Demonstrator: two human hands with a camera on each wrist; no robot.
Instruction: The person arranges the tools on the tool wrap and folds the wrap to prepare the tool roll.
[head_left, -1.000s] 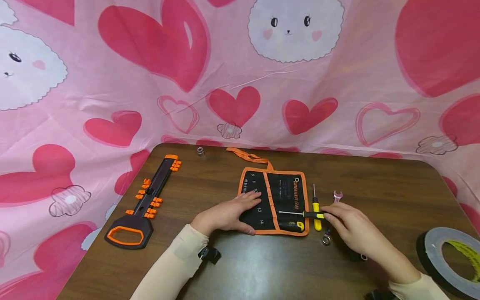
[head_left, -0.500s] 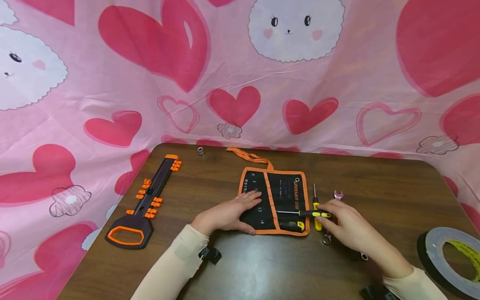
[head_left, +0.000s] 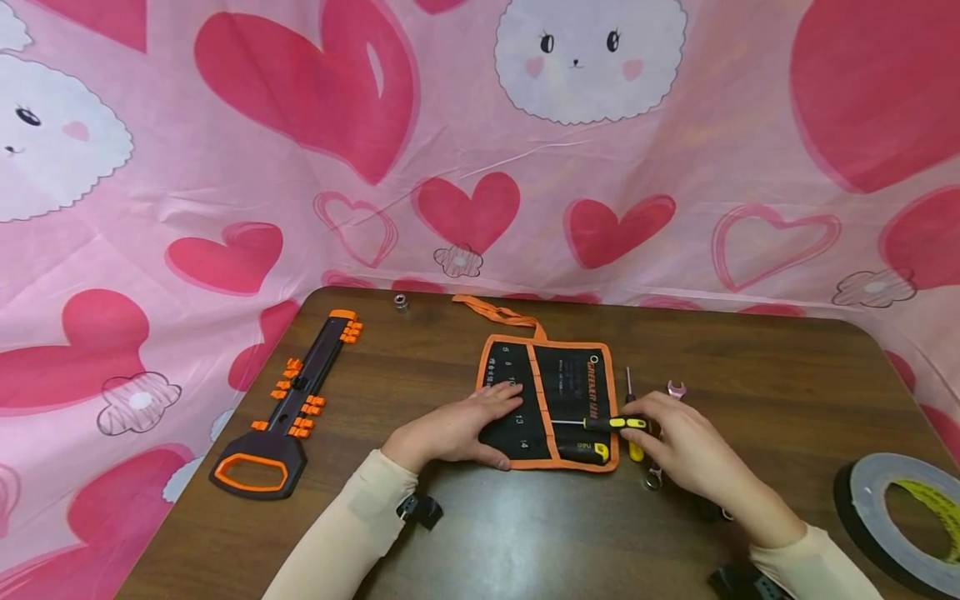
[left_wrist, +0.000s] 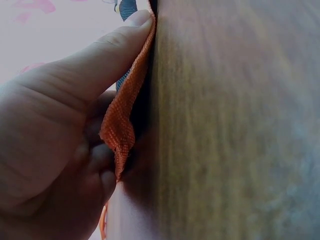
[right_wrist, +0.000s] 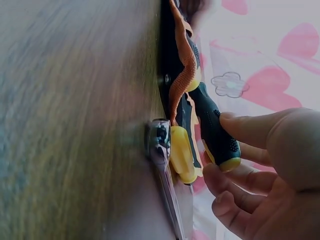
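Observation:
In the head view a black tool pouch (head_left: 566, 379) with orange trim lies spread on the table. My left hand (head_left: 457, 427) rests on its left half, fingers extended over the numbered pockets; up close, the thumb presses by the orange edge (left_wrist: 122, 120). With thumb and fingers my right hand (head_left: 686, 442) pinches a black-and-yellow screwdriver (head_left: 597, 424) by its handle end. Its shaft points left, the tip at the orange band of a pocket. One black-and-yellow handle (head_left: 583, 452) sits in the pocket below. Beside the pouch lies a yellow-handled screwdriver (right_wrist: 182, 155), partly hidden by the right hand.
Under the right hand lies a combination wrench (head_left: 677, 389), with more metal tools partly covered. A large tape roll (head_left: 861, 492) is at the right edge. A black holder with orange clips (head_left: 300, 392) lies left; a small socket (head_left: 401, 302) stands at the back.
The right hand has moved left with the screwdriver, whose handle now lies mostly over the pouch and whose tip has reached the pocket band. The left hand has stayed put.

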